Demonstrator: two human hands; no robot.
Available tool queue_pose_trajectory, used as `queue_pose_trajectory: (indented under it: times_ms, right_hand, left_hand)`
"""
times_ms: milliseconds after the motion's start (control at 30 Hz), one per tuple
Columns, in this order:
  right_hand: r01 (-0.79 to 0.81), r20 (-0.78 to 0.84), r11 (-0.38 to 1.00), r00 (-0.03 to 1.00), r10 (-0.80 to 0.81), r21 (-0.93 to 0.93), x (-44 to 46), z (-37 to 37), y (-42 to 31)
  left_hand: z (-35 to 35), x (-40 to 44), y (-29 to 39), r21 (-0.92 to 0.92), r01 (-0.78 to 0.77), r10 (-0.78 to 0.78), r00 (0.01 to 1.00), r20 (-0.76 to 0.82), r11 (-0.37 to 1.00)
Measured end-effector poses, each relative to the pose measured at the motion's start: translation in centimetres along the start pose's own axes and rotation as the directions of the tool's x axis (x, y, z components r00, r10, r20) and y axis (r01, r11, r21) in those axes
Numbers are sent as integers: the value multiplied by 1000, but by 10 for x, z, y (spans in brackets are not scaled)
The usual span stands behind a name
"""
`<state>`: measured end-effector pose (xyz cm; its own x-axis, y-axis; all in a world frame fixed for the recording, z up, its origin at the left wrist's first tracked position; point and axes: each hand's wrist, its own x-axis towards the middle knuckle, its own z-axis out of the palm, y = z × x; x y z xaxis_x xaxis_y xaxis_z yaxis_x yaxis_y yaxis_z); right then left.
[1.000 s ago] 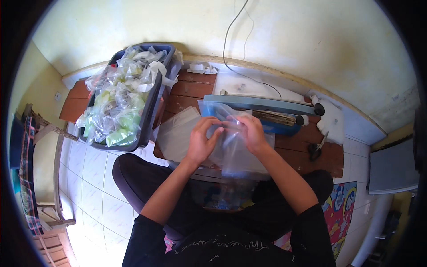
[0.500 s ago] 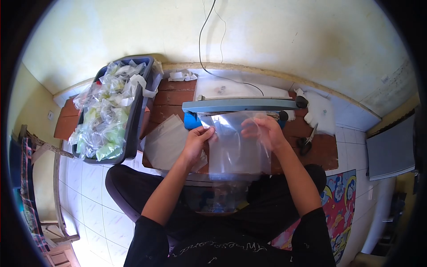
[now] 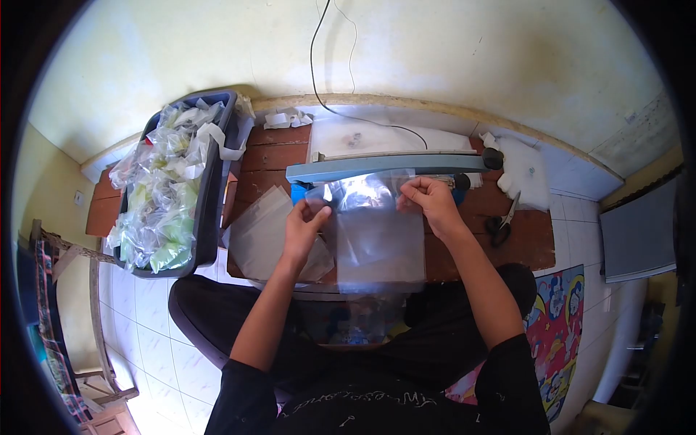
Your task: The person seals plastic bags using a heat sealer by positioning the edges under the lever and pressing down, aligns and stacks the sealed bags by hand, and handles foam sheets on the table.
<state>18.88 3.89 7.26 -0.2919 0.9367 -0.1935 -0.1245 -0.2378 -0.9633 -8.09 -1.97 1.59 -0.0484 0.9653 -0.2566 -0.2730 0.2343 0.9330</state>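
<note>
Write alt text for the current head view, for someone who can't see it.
A person's left hand and right hand hold a piece of clear plastic between them, before a long blue-grey bar on a brown wooden table. Flat translucent pieces lie to the left, scissors to the right; a dark tub heaped with crumpled plastic stands at left.

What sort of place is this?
Probably a room at home used as a small work corner: clear plastic before a long blue device, perhaps a bag sealer; a tub heaped with crumpled plastic; and a cartoon mat on the tiled floor.
</note>
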Motion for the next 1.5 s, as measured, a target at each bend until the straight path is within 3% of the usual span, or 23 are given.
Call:
queue_pose_trajectory:
  times_ms: [33, 67, 100, 167, 233, 300, 367, 433, 567, 633, 700, 767, 800, 867, 933, 967, 1100, 1167, 1333, 1433, 1500]
  right_hand:
    - [-1, 8, 1000, 1000, 1, 6, -1, 2, -2]
    - [-3, 10, 1000, 1000, 3, 8, -1, 4, -4]
    - [4, 105, 1000, 995, -1, -23, -2, 6, -5]
    - [14, 200, 999, 980, -3, -53, -5, 11, -12]
    - [34, 329, 975, 943, 41, -218, -10, 20, -20]
    - [15, 388, 978, 919, 68, -208, -13, 26, -21]
    - [-1, 446, 980, 890, 91, -199, -14, 30, -21]
    - [72, 471, 978, 881, 31, -198, -14, 30, -18]
    - [14, 400, 985, 915, 56, -169, -15, 14, -16]
    - [-67, 418, 950, 887, 196, -305, -22, 5, -27]
    - [-82, 415, 948, 885, 212, -309, -21, -9, -25]
    - [-99, 410, 944, 883, 229, -315, -23, -22, -26]
    - [-111, 355, 945, 908, 222, -308, -24, -27, -27]
    - [-124, 296, 946, 930, 216, -299, -25, -35, -26]
    - [-223, 119, 945, 959, 257, -241, -25, -40, -22]
    - [-225, 118, 944, 959, 258, -241, -26, -41, -22]
    - [-268, 17, 931, 960, 280, -249, -29, -43, -20]
    - [-268, -11, 926, 962, 275, -265, -28, -44, -16]
    - [-235, -136, 971, 964, 229, -31, -28, -43, -12]
    - [-263, -6, 956, 964, 265, -128, -27, -54, -4]
    - [-248, -2, 962, 968, 249, -119, -31, -52, -8]
  left_hand:
    - [9, -4, 2, 230, -195, 220, 971, -89, 954]
    - [18, -11, 8, 460, -343, 441, 889, -123, 819]
    - [22, -13, 11, 461, -340, 439, 890, -125, 819]
    - [28, -15, 18, 661, -526, 649, 757, 76, 536]
    - [40, -22, 33, 644, -546, 631, 766, 124, 536]
    - [48, -24, 40, 497, -598, 518, 799, 307, 628]
    - [55, -28, 44, 447, -550, 453, 835, 311, 706]
    - [54, -29, 47, 505, -274, 56, 913, 405, 818]
    - [51, -23, 36, 322, -224, 116, 940, 321, 920]
    - [48, -17, 35, 92, -124, 105, 977, 188, 988]
    - [48, -14, 36, 94, -152, 136, 978, 157, 984]
    - [45, -12, 38, 146, -50, 28, 989, 146, 988]
    - [42, -10, 34, 146, -49, 27, 988, 149, 988]
    - [39, -5, 23, 128, 126, -150, 967, 204, 984]
    - [41, -6, 19, 111, 189, -211, 947, 242, 976]
    - [43, -6, 19, 96, 248, -265, 923, 280, 964]
    - [55, -1, -3, -76, 218, -198, 958, 209, 973]
    - [54, 4, -9, -119, 112, -90, 979, 182, 987]
    - [61, 8, -11, -161, 179, -151, 974, 170, 971]
    - [66, 12, -16, -194, 202, -180, 975, 128, 960]
    - [69, 15, -17, -212, 209, -188, 975, 117, 955]
